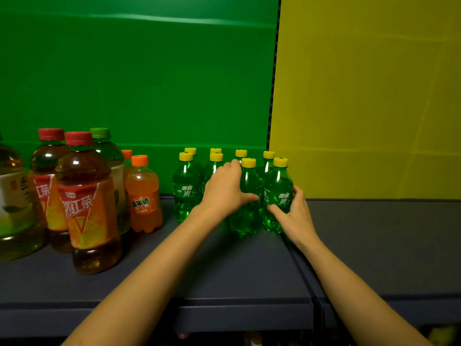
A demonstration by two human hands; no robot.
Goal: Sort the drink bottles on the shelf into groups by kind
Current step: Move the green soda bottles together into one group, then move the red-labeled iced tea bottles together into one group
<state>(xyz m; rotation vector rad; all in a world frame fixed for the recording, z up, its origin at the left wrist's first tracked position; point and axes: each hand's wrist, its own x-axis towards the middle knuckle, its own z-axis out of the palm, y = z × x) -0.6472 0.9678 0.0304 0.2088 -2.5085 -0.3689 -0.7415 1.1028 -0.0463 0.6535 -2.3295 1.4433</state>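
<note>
Several small green soda bottles with yellow caps (187, 188) stand grouped at the shelf's middle. My left hand (224, 191) curls round the front middle green bottle (248, 216), thumb across its label. My right hand (296, 216) grips the rightmost front green bottle (279, 193) from its right side. Both bottles stand upright on the shelf. To the left stands a small orange soda bottle (143, 196) with another orange cap (127, 154) behind it.
Large iced-tea bottles with red caps (86, 203) (48, 171) and green-tea bottles (12, 201) (109, 156) crowd the left. The dark shelf board (237, 275) ends at a front edge. A green back panel and a yellow panel (361, 96) rise behind; grey shelf surface (386, 240) lies right.
</note>
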